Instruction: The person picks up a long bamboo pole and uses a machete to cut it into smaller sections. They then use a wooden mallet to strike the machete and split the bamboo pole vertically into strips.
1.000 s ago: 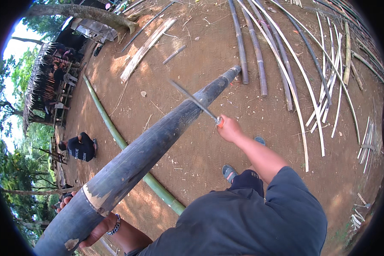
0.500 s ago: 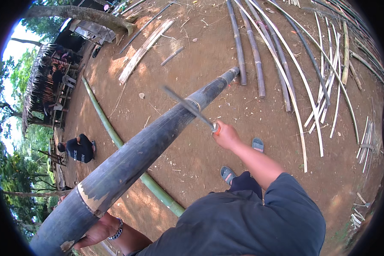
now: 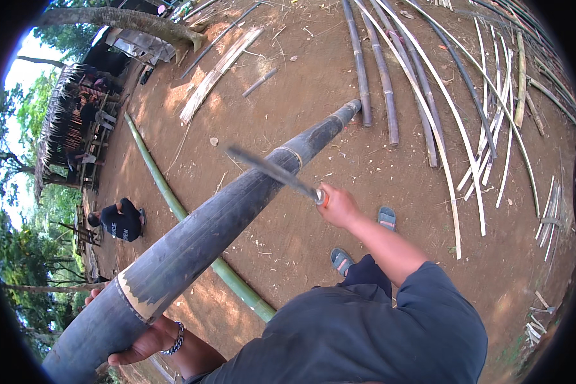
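A long, thick, dark bamboo pole slants from the lower left up to its far tip resting on the dirt. My left hand, with a chain bracelet at the wrist, grips the pole's near end from below. My right hand is closed on the orange handle of a long blade. The blade is blurred and lies across the top of the pole near its middle. My feet in sandals stand on the dirt beside the pole.
A green bamboo pole lies on the ground under the dark one. Several bamboo poles and split strips are spread at the upper right. A crouching person in dark clothes is at the left, near a thatched hut.
My right hand has drawn back toward me and lower with the blade, which now sits over the pole's middle. My left hand still holds the pole's end.
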Available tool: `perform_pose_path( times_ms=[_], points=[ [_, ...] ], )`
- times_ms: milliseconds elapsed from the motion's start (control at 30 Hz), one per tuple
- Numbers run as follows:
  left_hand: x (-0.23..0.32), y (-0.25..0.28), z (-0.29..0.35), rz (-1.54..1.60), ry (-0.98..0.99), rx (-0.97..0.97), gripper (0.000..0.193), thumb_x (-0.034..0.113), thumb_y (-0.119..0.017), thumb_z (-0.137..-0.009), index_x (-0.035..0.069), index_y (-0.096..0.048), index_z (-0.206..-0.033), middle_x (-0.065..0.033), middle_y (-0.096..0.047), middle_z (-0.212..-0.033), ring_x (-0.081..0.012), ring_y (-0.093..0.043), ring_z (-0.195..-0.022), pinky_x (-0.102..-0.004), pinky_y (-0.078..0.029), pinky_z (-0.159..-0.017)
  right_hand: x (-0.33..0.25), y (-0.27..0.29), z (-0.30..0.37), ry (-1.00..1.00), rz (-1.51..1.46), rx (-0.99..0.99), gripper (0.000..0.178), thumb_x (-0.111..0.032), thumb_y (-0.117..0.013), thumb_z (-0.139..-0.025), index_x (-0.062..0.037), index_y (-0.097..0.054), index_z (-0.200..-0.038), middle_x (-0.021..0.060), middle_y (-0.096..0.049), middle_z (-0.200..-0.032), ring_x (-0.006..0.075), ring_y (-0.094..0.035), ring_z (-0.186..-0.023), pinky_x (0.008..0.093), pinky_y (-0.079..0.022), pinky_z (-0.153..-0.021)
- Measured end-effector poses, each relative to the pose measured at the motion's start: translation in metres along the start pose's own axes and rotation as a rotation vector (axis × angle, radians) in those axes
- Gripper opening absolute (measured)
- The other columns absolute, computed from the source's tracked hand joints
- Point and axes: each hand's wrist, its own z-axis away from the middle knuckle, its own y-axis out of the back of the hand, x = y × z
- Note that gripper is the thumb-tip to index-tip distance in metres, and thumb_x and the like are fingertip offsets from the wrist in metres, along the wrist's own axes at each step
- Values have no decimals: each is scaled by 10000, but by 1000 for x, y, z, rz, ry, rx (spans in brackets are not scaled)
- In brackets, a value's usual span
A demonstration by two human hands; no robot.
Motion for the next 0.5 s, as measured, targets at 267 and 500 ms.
perform_pose_path(
  times_ms=[267,500],
  points=[
    [2,4,1,91,53,-65,1090,575,-792,-749,-54,-315,-1500,-254,-439,-1494,-399,-412,-1426,-612,-300,-1206,-1,10,-10,-49,0,-7,312,-181,-691,-831,-78,-591,-1108,224,-704,-994,447,-669,-966,537,-537,-818],
    [-7,18,-3,39,7,-44,1113,593,-789,-731,-83,-325,-1484,-276,-449,-1468,-412,-428,-1407,-594,-327,-1192,-20,15,0,82,126,-69,290,-190,-704,-832,-90,-577,-1073,208,-710,-961,440,-678,-948,542,-536,-823]
  ],
)
